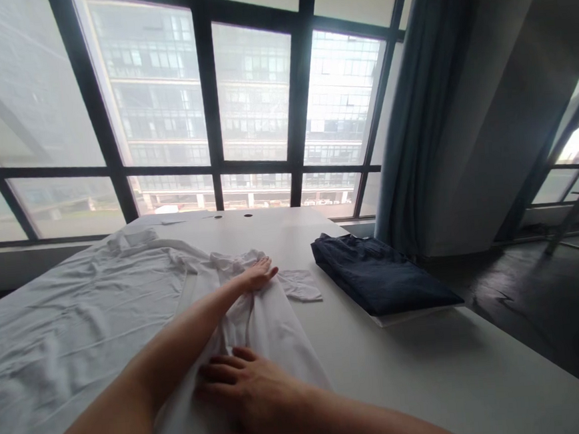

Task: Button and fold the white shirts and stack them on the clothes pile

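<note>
A white garment (79,340), looking like a shirt, lies spread over the left side of the table, its left part wrinkled. Its right part (283,331) is a folded-over strip running away from me. My left hand (260,275) reaches far forward and rests flat on the bunched cloth at the strip's far end, fingers stretched. Nearer to me, my right hand (248,394) lies on the strip with its fingers spread. A small flap (301,285) of white cloth, perhaps a sleeve, sticks out to the right beyond my left hand.
A stack of folded dark navy clothing (378,270) sits near the right edge of the white table (407,375). Two dark round holes are in the tabletop at the far end. Tall windows (254,93) stand behind, with a blue-grey curtain (412,120) to the right.
</note>
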`<action>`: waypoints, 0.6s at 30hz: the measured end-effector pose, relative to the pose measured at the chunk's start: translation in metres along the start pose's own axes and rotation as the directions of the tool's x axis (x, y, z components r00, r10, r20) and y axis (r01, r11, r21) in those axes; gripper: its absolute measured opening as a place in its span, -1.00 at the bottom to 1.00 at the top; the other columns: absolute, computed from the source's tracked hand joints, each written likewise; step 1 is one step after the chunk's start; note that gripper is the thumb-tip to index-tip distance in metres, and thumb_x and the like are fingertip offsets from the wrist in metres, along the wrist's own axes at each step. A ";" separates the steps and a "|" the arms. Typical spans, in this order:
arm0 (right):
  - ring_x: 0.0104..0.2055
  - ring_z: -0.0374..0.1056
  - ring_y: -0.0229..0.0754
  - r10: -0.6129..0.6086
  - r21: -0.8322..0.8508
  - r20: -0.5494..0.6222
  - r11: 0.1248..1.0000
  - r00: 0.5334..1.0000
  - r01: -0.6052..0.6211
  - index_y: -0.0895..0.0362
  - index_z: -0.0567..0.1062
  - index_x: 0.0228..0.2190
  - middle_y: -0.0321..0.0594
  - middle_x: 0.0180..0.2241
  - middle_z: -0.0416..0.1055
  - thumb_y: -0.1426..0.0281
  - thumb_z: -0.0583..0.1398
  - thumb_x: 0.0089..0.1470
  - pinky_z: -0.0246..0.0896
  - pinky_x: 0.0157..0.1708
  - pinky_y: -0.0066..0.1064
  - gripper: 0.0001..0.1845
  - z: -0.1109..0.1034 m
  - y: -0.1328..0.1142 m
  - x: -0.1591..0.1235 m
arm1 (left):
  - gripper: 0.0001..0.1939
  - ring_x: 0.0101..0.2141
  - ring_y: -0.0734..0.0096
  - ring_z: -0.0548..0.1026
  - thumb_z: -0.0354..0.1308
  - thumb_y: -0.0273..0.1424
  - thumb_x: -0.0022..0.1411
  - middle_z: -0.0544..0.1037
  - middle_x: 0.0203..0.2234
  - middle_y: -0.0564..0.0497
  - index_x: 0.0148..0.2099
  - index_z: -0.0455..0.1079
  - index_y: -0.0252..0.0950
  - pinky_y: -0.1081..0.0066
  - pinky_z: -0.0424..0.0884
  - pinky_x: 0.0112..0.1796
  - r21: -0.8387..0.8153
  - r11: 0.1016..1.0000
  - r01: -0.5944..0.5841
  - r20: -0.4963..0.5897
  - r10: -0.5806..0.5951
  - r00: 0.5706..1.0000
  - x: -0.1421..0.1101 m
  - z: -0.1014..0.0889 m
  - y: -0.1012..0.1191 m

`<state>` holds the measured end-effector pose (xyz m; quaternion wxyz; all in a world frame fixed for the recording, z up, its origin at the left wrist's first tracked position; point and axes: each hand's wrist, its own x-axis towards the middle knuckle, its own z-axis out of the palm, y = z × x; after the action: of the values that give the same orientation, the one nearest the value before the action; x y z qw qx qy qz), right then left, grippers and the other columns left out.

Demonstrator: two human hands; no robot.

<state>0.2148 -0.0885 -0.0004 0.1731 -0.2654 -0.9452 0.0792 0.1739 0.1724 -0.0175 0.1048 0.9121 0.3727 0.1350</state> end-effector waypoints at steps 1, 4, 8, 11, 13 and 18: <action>0.24 0.25 0.00 -0.002 0.006 -0.007 1.000 1.000 0.002 0.17 0.33 0.20 -0.01 0.22 0.33 -0.04 0.25 0.20 -0.08 0.34 -0.16 -0.27 0.001 0.000 0.000 | -0.29 0.31 0.09 0.17 -0.18 0.06 0.40 0.32 0.29 -0.27 0.29 0.27 -0.38 0.25 0.08 0.27 -0.002 1.000 0.002 -0.008 -0.002 1.000 -0.001 -0.006 -0.005; 0.25 0.24 -0.01 -0.007 0.029 -0.019 1.000 1.000 0.007 0.15 0.33 0.22 -0.03 0.23 0.33 -0.01 0.23 0.22 -0.11 0.35 -0.17 -0.29 0.003 0.001 -0.001 | -0.40 0.30 0.12 0.22 -0.15 -0.03 0.42 0.40 0.23 -0.23 0.25 0.33 -0.33 0.20 0.09 0.28 0.007 1.000 0.029 -0.064 -0.028 0.998 -0.014 -0.033 -0.029; 0.21 0.29 -0.01 0.046 0.066 -0.068 0.997 0.997 -0.041 0.13 0.39 0.17 -0.05 0.19 0.37 0.08 0.22 0.26 0.03 0.29 -0.18 -0.43 0.005 0.002 -0.001 | -0.54 0.20 0.07 0.37 -0.06 -0.19 0.39 0.47 0.14 -0.28 0.10 0.46 -0.35 0.19 0.24 0.20 0.100 0.937 0.334 -0.258 -0.300 0.919 -0.054 -0.068 -0.082; 0.06 0.39 -0.02 0.228 0.058 -0.190 0.973 0.955 -0.221 0.12 0.53 0.01 -0.07 0.02 0.49 0.19 0.26 0.23 0.22 0.14 -0.19 -0.62 -0.004 0.015 -0.001 | -0.57 -0.01 -0.06 0.54 0.06 -0.10 0.31 0.59 -0.09 -0.33 -0.16 0.54 -0.37 0.17 0.42 -0.02 0.118 0.843 0.525 -0.232 -0.490 0.840 -0.091 -0.084 -0.122; 0.03 0.40 0.00 0.396 0.041 -0.288 0.915 0.872 -0.402 0.14 0.58 -0.08 -0.06 -0.04 0.50 0.25 0.27 0.19 0.25 0.09 -0.19 -0.69 -0.019 0.039 0.001 | -0.54 -0.19 0.01 0.60 0.10 -0.02 0.25 0.62 -0.31 -0.25 -0.34 0.51 -0.34 0.28 0.46 -0.20 0.082 0.810 0.580 -0.150 -0.566 0.811 -0.109 -0.087 -0.140; 0.03 0.43 0.03 0.775 0.035 -0.259 0.604 0.576 -0.796 0.25 0.55 0.00 0.10 0.10 0.41 0.20 0.24 0.21 0.26 0.04 -0.28 -0.56 -0.057 0.137 0.020 | -0.58 -0.43 0.21 0.54 0.21 -0.05 0.17 0.54 -0.56 -0.08 -0.51 0.41 -0.29 0.43 0.35 -0.46 -0.099 0.803 0.587 -0.031 -0.592 0.805 -0.113 -0.083 -0.145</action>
<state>0.2845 0.0415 0.0247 0.2250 -0.6713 -0.7024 0.0736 -0.0245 0.2016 -0.0010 0.1687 0.7414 0.6345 0.1389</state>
